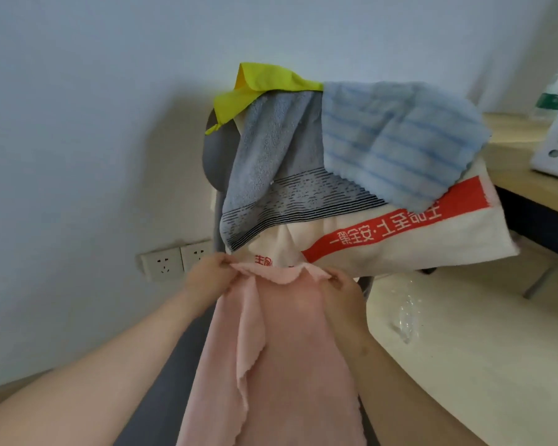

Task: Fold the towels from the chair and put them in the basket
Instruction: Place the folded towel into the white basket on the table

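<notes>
While beside table (512, 175), chair (215, 156) against wall (78, 123).

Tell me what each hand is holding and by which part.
Both pinch the pink towel by its top edge: the left hand at the left corner, the right hand at the right corner. The rest hangs down.

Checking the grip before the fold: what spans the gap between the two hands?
Head view: the pink towel sags at its top edge between the left hand and the right hand, each pinching a corner; the white towel hangs behind.
</notes>
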A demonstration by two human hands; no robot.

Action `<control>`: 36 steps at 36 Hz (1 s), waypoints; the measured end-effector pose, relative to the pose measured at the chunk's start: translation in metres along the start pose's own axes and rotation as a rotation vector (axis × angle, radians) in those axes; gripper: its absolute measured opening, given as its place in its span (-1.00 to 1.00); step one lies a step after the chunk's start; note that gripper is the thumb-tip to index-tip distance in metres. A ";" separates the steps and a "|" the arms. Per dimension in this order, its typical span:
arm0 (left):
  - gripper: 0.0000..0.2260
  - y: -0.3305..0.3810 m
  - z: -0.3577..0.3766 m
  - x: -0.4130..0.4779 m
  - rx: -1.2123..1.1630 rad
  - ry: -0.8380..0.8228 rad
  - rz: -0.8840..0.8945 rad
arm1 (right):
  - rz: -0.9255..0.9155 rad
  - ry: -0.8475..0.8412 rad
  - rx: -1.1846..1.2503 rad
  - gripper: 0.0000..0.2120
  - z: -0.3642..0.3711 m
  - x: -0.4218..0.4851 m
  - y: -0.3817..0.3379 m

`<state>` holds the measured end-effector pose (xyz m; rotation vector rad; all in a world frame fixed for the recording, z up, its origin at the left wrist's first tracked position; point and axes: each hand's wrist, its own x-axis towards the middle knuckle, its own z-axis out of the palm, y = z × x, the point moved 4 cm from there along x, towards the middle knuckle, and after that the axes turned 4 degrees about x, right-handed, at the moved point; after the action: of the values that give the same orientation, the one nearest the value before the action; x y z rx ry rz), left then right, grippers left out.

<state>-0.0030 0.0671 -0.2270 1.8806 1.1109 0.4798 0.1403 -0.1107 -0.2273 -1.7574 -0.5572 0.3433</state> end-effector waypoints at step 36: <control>-0.86 -0.038 0.032 -0.112 0.397 -0.010 0.093 | -0.208 -0.438 -1.032 -0.53 0.015 -0.120 0.061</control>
<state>-0.0597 -0.0347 -0.2649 2.2833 1.1798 0.3166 0.0434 -0.1741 -0.2971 -2.5838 -1.3960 0.3132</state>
